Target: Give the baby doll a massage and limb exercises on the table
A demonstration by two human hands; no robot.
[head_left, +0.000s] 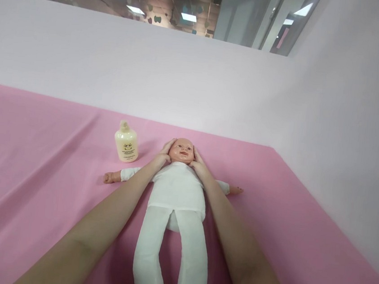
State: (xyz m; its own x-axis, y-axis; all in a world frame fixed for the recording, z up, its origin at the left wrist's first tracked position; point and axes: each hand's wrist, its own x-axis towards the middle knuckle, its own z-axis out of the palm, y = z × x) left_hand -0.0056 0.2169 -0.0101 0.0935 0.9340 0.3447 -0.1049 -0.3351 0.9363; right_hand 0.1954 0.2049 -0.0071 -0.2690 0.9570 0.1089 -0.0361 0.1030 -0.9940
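Note:
A baby doll [177, 190] in white clothes lies on its back on the pink sheet [39, 158], arms spread, head pointing away from me. My left hand [163, 156] cups the left side of the doll's head [182, 150], fingers curved against it. My right hand [198, 163] cups the other side the same way. Both forearms run along the doll's body. A cream-coloured bottle [126, 143] with a closed cap stands upright just left of the head, apart from my left hand.
The pink sheet covers a wide flat surface bounded by white walls [346, 131] behind and on the right. Its right edge runs diagonally along the wall. Windows and ceiling lights show above the back wall.

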